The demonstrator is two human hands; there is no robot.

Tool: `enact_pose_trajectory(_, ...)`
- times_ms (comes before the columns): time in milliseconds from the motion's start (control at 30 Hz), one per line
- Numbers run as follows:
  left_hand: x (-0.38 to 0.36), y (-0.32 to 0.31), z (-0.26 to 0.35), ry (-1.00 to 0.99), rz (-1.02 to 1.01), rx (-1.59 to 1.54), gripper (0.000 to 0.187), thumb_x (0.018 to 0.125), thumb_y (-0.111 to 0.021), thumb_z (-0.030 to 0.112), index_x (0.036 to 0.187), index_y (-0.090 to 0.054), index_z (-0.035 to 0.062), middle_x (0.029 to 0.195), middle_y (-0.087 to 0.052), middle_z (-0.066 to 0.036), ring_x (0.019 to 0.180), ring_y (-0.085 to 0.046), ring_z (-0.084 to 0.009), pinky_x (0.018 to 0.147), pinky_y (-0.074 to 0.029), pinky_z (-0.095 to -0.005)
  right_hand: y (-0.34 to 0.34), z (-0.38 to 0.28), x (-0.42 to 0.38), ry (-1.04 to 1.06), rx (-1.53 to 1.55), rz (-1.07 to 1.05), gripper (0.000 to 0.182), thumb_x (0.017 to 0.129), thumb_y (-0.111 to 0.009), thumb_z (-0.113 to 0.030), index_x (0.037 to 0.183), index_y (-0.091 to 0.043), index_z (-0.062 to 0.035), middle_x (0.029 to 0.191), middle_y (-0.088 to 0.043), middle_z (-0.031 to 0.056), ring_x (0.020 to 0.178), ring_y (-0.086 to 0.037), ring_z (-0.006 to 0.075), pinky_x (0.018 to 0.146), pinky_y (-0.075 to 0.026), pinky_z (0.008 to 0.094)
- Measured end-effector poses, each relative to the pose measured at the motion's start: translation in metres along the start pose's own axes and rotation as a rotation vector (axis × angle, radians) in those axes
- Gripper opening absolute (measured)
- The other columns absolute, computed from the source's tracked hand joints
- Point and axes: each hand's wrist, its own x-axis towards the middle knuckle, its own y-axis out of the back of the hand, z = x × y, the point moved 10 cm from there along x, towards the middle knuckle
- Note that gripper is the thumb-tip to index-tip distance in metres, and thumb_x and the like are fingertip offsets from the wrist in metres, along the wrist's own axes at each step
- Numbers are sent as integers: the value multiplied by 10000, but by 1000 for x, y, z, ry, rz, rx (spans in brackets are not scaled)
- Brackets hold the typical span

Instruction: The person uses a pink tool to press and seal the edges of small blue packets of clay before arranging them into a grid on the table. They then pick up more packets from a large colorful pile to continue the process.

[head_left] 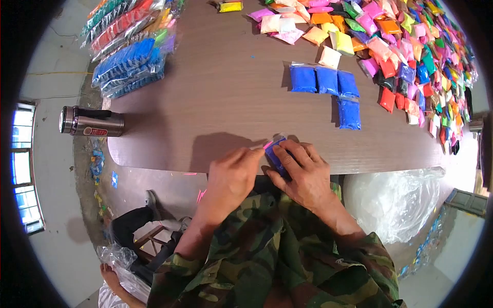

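Observation:
Near the front edge of the table, my right hand presses its fingers over a small blue clear-wrapped packet and holds it there. My left hand is closed in a pinch on a thin pink strip, which lies against the upper end of that packet. The left fingertips are partly hidden by the hand itself. Farther up the table, several blue packets lie side by side, with one blue packet just below them.
A large heap of colourful packets covers the right side. Bagged stacks lie at the back left, above a steel flask at the left edge. Clear plastic bulges below the table. Another person's arm shows at lower left.

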Motion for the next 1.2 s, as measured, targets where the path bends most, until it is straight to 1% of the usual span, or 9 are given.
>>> enact_pose_trajectory(100,0,-8,-17,99,-33,134,219,949,-702,-14,1145,-768,57,911,-727,-142,815,-727,-379,695,-582,-467,1,2,-3,11,15,4,479,832,-895,-313,1244,-748,-117,1343,-684,53,1115,-691,278,847,-618,408)
enact_pose_trajectory(367,12,-18,2,-9,-52,68,286,957,-695,14,1223,-754,99,902,-709,-138,814,-719,-381,691,-584,-486,4,10,-15,-9,139,21,468,825,-917,-268,1218,-743,-84,1294,-673,132,1058,-715,324,857,-610,434)
enact_pose_trajectory(433,17,-27,-8,35,-139,117,307,982,-670,46,1267,-752,124,925,-713,-135,829,-725,-378,694,-588,-487,7,10,-15,9,134,36,472,815,-925,-251,1215,-745,-76,1277,-671,129,1064,-713,324,859,-611,432)
enact_pose_trajectory(533,23,-16,-11,47,-71,168,339,998,-639,67,1307,-748,155,956,-721,-131,845,-728,-377,695,-591,-484,10,8,-15,19,126,42,476,815,-926,-239,1221,-749,-67,1266,-669,128,1069,-712,323,857,-611,429)
enact_pose_trajectory(633,19,-27,9,-69,-82,76,376,959,-636,34,1309,-731,135,942,-706,-115,810,-726,-371,704,-604,-500,9,8,-14,2,135,26,481,817,-924,-225,1235,-750,-61,1260,-669,127,1076,-711,321,864,-610,430)
enact_pose_trajectory(733,19,-23,-2,-18,-116,147,420,948,-653,23,1346,-717,143,967,-721,-123,794,-724,-383,707,-607,-505,10,11,-14,-18,156,24,480,815,-926,-203,1239,-759,-53,1258,-681,131,1081,-717,328,869,-616,432)
enact_pose_trajectory(867,20,1,-13,52,25,99,260,970,-706,1,1207,-774,85,927,-748,-156,822,-738,-386,696,-585,-437,11,26,-21,-129,237,88,472,816,-931,-181,1239,-775,-42,1258,-708,147,1079,-734,343,868,-633,433)
enact_pose_trajectory(1067,6,0,-6,115,21,-117,155,977,-733,17,1124,-775,39,935,-762,-173,789,-749,-353,696,-576,-409,13,24,-18,-165,189,80,446,835,-925,-168,1236,-782,-36,1262,-727,162,1100,-747,347,881,-643,434)
enact_pose_trajectory(1200,2,7,-34,139,73,71,154,984,-736,31,1129,-788,34,933,-771,-175,776,-751,-313,696,-575,-386,16,31,-17,-224,264,115,415,846,-923,-136,1221,-783,-26,1266,-728,165,1069,-760,341,876,-643,419)
